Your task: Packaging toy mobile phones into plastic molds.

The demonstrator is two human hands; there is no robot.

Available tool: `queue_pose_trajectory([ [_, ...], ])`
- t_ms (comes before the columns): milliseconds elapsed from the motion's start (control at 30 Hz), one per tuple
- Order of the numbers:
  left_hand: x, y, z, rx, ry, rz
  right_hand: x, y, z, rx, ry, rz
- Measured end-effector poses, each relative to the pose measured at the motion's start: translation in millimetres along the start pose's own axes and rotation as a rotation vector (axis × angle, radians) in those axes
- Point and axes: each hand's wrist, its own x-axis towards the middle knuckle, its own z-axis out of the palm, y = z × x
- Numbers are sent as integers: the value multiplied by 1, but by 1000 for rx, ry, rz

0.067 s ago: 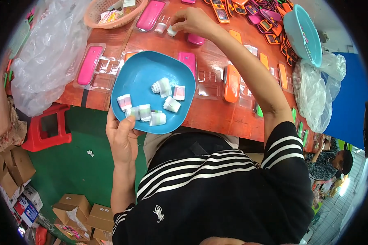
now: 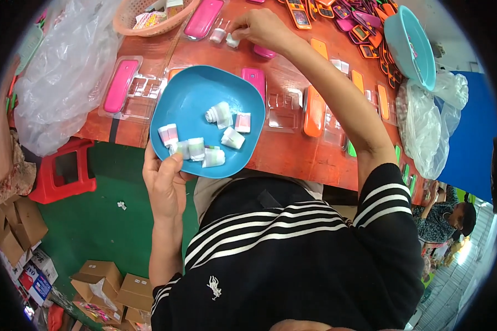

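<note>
My left hand grips the near-left rim of a blue plastic bowl, thumb over the edge. Several small white rolls with pale pink or green bands lie in it, among them a pink-banded roll at the right. Across the table my right hand reaches out, fingertips closed on a small white roll in a clear plastic blister tray. Beside it in that tray sit another pink-banded roll and a magenta toy phone. Another pink toy phone lies partly under my right wrist.
More clear trays with pink or orange phones, such as an orange phone, spread over the red table. A peach basket, plastic bags and a turquoise basin stand around. A red stool is left; a person is far right.
The blue bowl has risen slightly in the picture. My right hand has shifted a little left and up, still at the white roll.
</note>
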Motion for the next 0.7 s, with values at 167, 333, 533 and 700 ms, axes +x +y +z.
queue_pose_trajectory([
  [167, 0, 4, 0, -10, -25, -3, -18, -52, -30, 48, 179, -133],
  [333, 4, 0, 8, -8, -78, 4, -72, -97, -45, 254, -75, -377],
  [533, 2, -6, 10, 15, -142, 38, -106, -120, -41, -64, -114, -285],
  [700, -10, -8, 19, 41, -136, 15, -111, -112, -36, 20, 235, -259],
])
